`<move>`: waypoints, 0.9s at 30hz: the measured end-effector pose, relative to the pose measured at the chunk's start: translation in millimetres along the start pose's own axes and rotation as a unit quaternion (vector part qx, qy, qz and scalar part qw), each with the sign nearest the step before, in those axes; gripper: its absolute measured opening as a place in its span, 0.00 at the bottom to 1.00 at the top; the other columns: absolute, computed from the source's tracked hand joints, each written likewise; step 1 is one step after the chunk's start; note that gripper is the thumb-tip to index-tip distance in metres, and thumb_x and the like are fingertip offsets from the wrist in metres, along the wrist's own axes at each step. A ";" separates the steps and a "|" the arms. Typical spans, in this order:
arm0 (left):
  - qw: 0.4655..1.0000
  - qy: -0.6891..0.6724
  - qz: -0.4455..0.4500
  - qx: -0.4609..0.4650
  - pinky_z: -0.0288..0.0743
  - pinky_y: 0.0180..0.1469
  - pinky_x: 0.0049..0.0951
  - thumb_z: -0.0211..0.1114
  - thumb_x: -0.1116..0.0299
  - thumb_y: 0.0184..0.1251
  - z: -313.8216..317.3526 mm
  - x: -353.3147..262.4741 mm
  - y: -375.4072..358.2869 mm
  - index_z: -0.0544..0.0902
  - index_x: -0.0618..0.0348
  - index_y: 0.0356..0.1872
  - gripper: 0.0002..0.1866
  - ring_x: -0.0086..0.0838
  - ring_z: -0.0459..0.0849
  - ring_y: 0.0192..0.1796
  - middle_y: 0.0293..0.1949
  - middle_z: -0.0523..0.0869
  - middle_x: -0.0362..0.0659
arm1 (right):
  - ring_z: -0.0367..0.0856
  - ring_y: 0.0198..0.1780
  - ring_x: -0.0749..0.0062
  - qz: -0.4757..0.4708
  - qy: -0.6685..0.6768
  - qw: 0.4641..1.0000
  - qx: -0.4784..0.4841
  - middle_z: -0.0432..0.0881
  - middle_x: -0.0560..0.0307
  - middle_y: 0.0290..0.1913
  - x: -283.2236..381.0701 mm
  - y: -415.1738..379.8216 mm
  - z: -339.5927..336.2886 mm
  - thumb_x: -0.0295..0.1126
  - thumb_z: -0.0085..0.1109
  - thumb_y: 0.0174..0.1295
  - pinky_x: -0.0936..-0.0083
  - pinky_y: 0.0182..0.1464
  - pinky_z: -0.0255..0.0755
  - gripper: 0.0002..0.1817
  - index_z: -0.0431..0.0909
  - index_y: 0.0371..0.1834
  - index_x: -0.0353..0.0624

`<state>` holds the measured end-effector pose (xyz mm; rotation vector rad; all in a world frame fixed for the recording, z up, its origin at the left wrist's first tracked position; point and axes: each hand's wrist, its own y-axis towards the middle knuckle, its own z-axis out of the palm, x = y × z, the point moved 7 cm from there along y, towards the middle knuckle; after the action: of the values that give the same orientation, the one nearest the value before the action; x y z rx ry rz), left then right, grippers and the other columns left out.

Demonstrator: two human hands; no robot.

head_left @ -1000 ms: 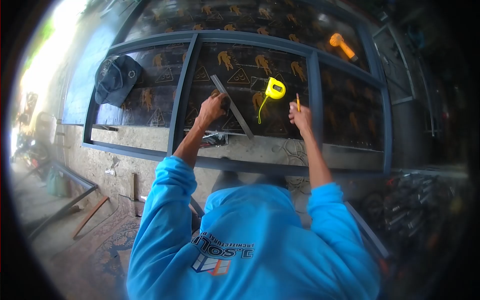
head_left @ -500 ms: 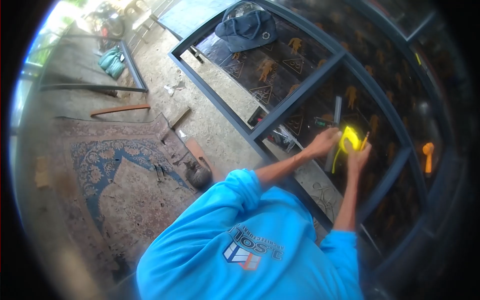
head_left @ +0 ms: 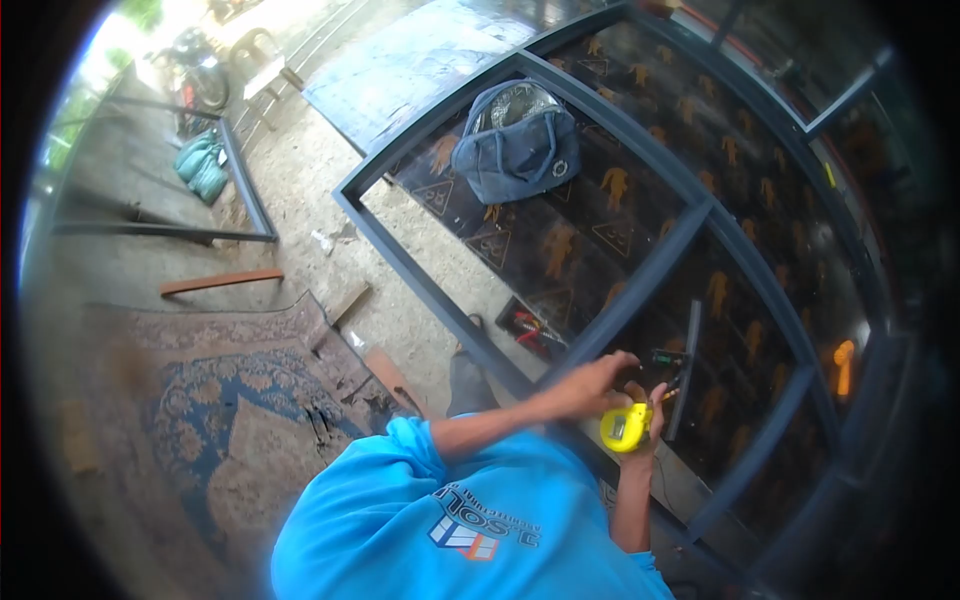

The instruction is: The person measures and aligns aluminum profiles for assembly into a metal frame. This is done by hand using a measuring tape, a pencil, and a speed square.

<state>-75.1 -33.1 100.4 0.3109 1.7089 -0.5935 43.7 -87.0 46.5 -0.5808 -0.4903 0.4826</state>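
My right hand (head_left: 653,425) is wrapped round a yellow tape measure (head_left: 622,440), with a pencil (head_left: 673,393) sticking out between the fingers. Just above the tape measure is my left hand (head_left: 597,382), its fingers curved and apart with nothing seen between them. No drawn-out blade shows. Both hands are near my body, over the near side of a dark grey metal frame (head_left: 640,290). Beyond them a straight grey bar (head_left: 686,365) lies on a dark printed panel (head_left: 735,330), beside a small dark item with green on it (head_left: 667,357).
On the panel inside the frame sits an open blue bag (head_left: 520,160). A box with red-handled tools (head_left: 530,330) lies by the frame's crossbar. An orange object (head_left: 844,367) is at the right. A worn rug (head_left: 230,400) and a wooden strip (head_left: 222,281) lie on the floor.
Both hands have come back toward my body with the tape measure. The yellow blade that hung out is no longer seen. My left hand has moved apart from the tape's far side; the view has shifted.
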 end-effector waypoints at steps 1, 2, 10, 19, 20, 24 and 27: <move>0.986 0.102 -0.121 -0.049 0.72 0.54 0.38 0.72 0.56 0.51 -59.5 9.4 2.3 0.68 0.53 0.59 0.34 0.44 0.78 0.54 0.53 0.75 0.54 | 0.82 0.36 0.54 0.005 -0.003 0.996 0.092 0.84 0.50 0.31 -6.3 6.3 28.4 0.64 0.35 0.65 0.61 0.40 0.78 0.35 0.81 0.40 0.42; 0.961 0.208 0.002 -0.184 0.69 0.56 0.41 0.75 0.55 0.45 -129.1 5.5 6.9 0.70 0.51 0.58 0.37 0.47 0.73 0.59 0.60 0.69 0.56 | 0.82 0.36 0.53 -0.003 0.006 0.997 0.079 0.84 0.49 0.31 -12.3 12.7 46.6 0.65 0.34 0.64 0.60 0.39 0.78 0.37 0.80 0.40 0.42; 0.893 -0.308 -0.078 -0.320 0.76 0.33 0.25 0.59 0.87 0.46 -459.5 104.1 124.6 0.76 0.58 0.24 0.09 0.26 0.78 0.25 0.24 0.78 0.39 | 0.79 0.46 0.44 0.004 0.046 0.999 0.028 0.81 0.36 0.42 -93.3 8.5 123.8 0.71 0.34 0.59 0.50 0.42 0.76 0.42 0.73 0.52 0.42; 0.819 0.331 0.064 -0.464 0.76 0.41 0.35 0.60 0.67 0.53 -748.1 -31.6 160.1 0.80 0.63 0.40 0.14 0.37 0.82 0.42 0.38 0.83 0.44 | 0.80 0.35 0.54 -0.018 0.055 0.992 -0.115 0.79 0.45 0.30 -124.5 -16.1 122.5 0.66 0.40 0.61 0.50 0.39 0.78 0.36 0.73 0.47 0.42; 0.783 0.411 0.085 -0.460 0.76 0.41 0.36 0.60 0.65 0.53 -792.5 -27.6 171.9 0.80 0.63 0.40 0.15 0.38 0.82 0.42 0.39 0.83 0.45 | 0.80 0.33 0.56 -0.027 0.061 0.987 -0.144 0.79 0.46 0.29 -127.9 -18.9 115.7 0.65 0.42 0.61 0.52 0.38 0.78 0.34 0.74 0.45 0.41; 0.730 0.551 0.018 -0.405 0.75 0.45 0.37 0.61 0.60 0.55 -889.4 42.7 241.2 0.80 0.62 0.43 0.19 0.39 0.82 0.45 0.42 0.83 0.47 | 0.80 0.24 0.64 -0.027 0.011 0.977 -0.210 0.79 0.49 0.26 -154.9 -31.7 105.5 0.60 0.48 0.62 0.63 0.32 0.77 0.30 0.76 0.38 0.39; 0.716 0.561 -0.059 -0.411 0.74 0.48 0.38 0.61 0.56 0.55 -895.1 87.5 246.5 0.81 0.61 0.45 0.21 0.41 0.82 0.47 0.44 0.83 0.48 | 0.79 0.23 0.65 0.008 -0.005 0.988 -0.153 0.78 0.50 0.23 -167.7 -20.7 110.4 0.60 0.50 0.62 0.73 0.27 0.75 0.29 0.76 0.37 0.40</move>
<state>-711.3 648.4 78.5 -0.1612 2.9778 0.4826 -142.5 -151.3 90.3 -0.8791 -0.5745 0.4289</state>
